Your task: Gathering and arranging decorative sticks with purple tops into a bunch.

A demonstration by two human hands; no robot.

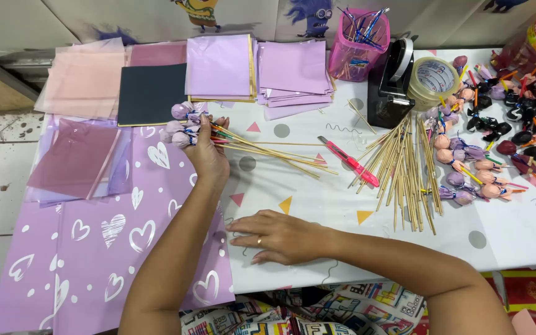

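My left hand [207, 154] grips a bunch of wooden skewers [268, 152] topped with small lilac-wrapped balls [181, 124]. It holds them just below the balls, and the bare stick ends fan out to the right over the table. My right hand [277, 237], with a ring on one finger, lies flat on the white patterned tablecloth [317, 205]. Its fingers are apart and point left, next to the edge of a lilac wrapping sheet with white hearts [100, 248]. It holds nothing.
Stacks of lilac [221, 65], pink [85, 77] and dark [151, 93] paper squares lie at the back. A red utility knife [348, 162], loose skewers [404, 167], a tape dispenser [404, 77], a pink pot of twist ties [358, 43] and several wrapped balls [479, 167] lie to the right.
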